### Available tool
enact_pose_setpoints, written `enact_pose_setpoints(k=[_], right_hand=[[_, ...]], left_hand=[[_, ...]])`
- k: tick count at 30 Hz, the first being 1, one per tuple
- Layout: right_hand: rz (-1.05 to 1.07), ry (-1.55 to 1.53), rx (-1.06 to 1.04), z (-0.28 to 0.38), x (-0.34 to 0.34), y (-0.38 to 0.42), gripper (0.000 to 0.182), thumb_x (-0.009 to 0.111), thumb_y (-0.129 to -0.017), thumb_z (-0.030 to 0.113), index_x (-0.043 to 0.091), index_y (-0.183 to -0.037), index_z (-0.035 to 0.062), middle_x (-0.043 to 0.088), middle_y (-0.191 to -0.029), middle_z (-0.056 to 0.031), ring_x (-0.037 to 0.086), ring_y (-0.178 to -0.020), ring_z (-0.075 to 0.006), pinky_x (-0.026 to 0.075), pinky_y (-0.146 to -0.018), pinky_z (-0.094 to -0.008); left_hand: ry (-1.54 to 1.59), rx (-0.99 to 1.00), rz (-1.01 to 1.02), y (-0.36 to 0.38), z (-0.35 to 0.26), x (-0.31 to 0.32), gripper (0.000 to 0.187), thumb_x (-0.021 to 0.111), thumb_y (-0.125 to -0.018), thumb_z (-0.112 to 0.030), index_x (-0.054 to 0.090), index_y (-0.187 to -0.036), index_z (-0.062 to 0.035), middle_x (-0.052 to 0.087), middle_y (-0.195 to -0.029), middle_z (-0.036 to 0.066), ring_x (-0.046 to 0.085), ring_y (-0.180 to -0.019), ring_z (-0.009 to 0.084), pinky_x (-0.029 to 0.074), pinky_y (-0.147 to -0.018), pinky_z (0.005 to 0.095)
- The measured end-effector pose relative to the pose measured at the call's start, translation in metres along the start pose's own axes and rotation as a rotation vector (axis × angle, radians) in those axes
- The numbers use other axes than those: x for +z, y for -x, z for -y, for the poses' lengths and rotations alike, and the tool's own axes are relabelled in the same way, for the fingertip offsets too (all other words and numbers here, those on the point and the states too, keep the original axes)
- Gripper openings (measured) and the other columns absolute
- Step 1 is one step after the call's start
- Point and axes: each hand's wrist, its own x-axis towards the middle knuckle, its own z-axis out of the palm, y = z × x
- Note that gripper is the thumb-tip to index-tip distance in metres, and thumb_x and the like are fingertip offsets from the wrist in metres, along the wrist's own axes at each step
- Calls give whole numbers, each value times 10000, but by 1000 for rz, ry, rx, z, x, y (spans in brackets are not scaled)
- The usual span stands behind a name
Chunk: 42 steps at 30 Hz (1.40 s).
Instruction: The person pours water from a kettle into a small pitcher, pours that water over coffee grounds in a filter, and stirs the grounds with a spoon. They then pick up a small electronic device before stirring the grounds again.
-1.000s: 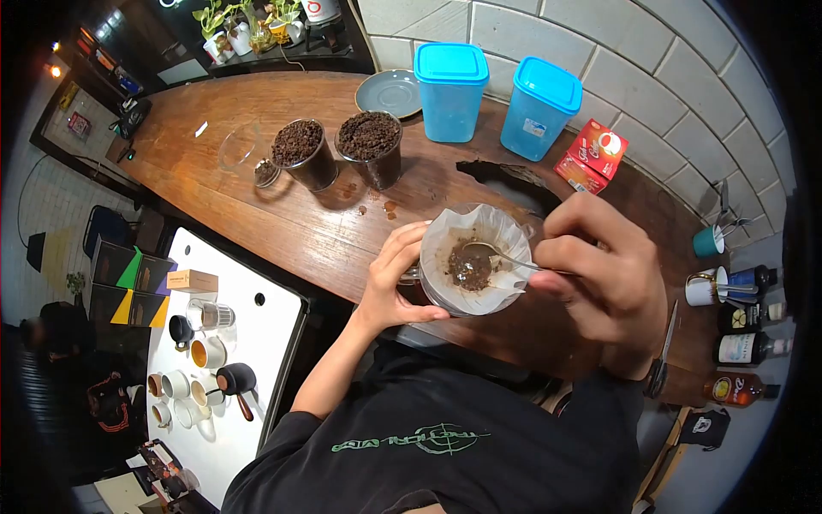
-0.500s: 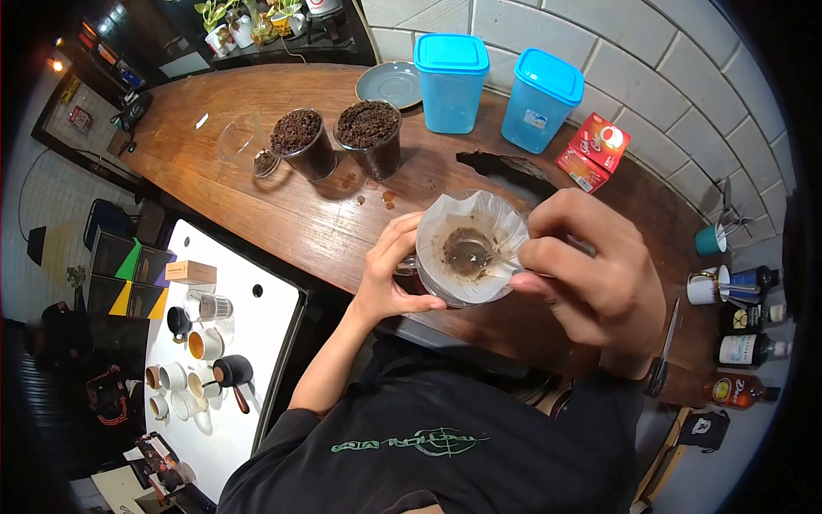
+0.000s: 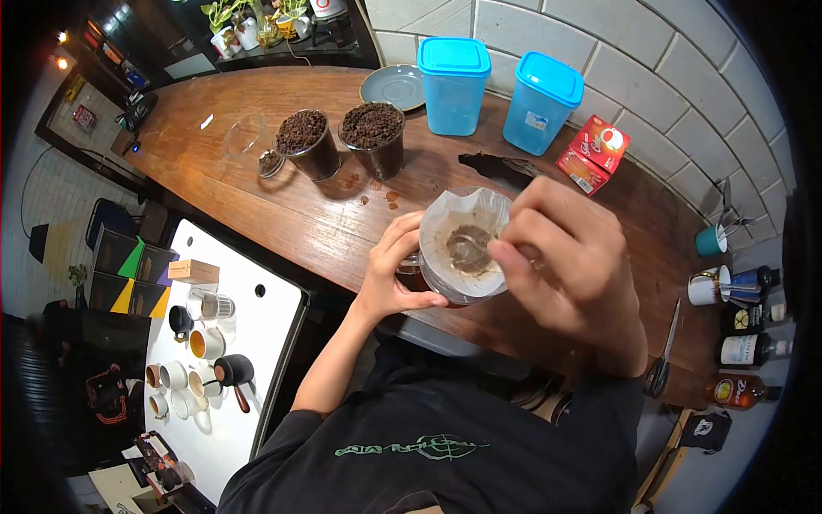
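A paper coffee filter [image 3: 441, 224] with brown, wet grounds [image 3: 467, 250] sits in a dripper [image 3: 479, 294] at the counter's front edge. My left hand [image 3: 392, 270] is closed around the left side of the glass coffee server [image 3: 411, 276] beneath it, thumb along the near rim. Over the filter's right side, my right hand [image 3: 569, 257] pinches a spoon [image 3: 473, 243] whose bowl dips into the grounds. The fingers cover most of its handle.
Behind stand two cups of dark grounds [image 3: 372, 141], a grey saucer [image 3: 394, 88], blue-lidded containers [image 3: 454, 94] and a red box [image 3: 593, 154]. Scissors [image 3: 658, 374] and several bottles [image 3: 743, 349] are at right. Several mugs [image 3: 205, 343] stand on a white table at left.
My right hand has shifted left and slightly upward with the spoon, closer over the filter. My left hand stays in place on the server.
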Motion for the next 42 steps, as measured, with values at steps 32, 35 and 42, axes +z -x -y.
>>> enact_pose_setpoints(k=[32, 35, 42], right_hand=[[179, -71, 24, -7, -37, -11, 104, 648, -919, 75, 677, -897, -22, 643, -755, -85, 608, -659, -182, 464, -605, -302], [130, -74, 13, -2, -42, -8, 103, 650, -918, 74, 679, -889, -20, 656, -764, -85, 619, -675, -174, 479, -626, -286], [228, -171, -53, -15, -36, -8, 72, 668, -898, 44, 676, -898, -27, 665, -804, -116, 642, -706, -215, 495, -630, -303]], left_hand=[[37, -46, -10, -1, -4, 2, 883, 882, -637, -475, 557, -1314, -10, 598, -1314, 188, 573, -1239, 357, 439, -1054, 450], [-9, -34, 0, -1, -4, 0, 884, 878, -641, -483, 557, -1314, -8, 600, -1317, 185, 575, -1241, 350, 438, -1055, 445], [33, -70, -6, 1, -5, 1, 886, 875, -644, -494, 558, -1311, -5, 602, -1315, 185, 575, -1243, 346, 440, -1050, 440]])
